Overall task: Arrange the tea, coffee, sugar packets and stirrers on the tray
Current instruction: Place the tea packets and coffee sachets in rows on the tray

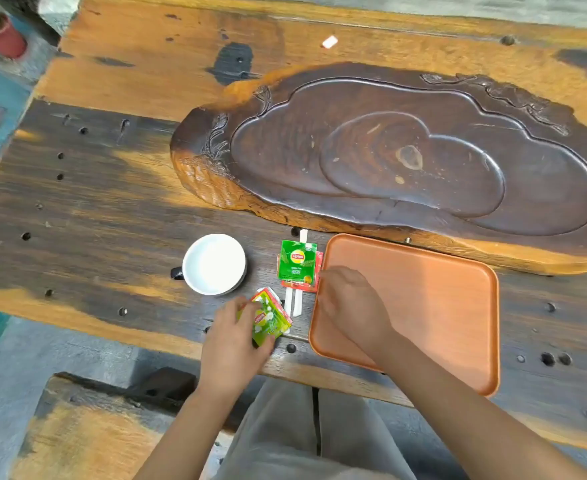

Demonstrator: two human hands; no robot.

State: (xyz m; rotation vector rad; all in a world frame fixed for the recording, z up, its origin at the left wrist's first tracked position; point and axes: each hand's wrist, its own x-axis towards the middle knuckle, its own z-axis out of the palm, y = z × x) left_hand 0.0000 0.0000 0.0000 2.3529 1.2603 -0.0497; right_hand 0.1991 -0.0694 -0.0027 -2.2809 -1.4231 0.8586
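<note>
An orange rectangular tray [430, 306] lies on the wooden table at the near right, with nothing on it. Left of it a green Lipton tea packet [297, 259] rests on a red packet [314, 287] and two white stirrers [294, 303]. My left hand [231, 344] is shut on a small stack of packets topped by a light-green Lipton packet [268, 322], just above the table. My right hand [351, 303] hovers over the tray's left rim, its fingers curled at the red packet's edge; whether they grip it is hidden.
A white cup [214, 263] with a dark handle stands left of the packets. A large carved dark wooden tea board [406, 157] fills the table behind the tray. A small white scrap [330, 42] lies far back. A red plant pot [3, 38] sits at the top left.
</note>
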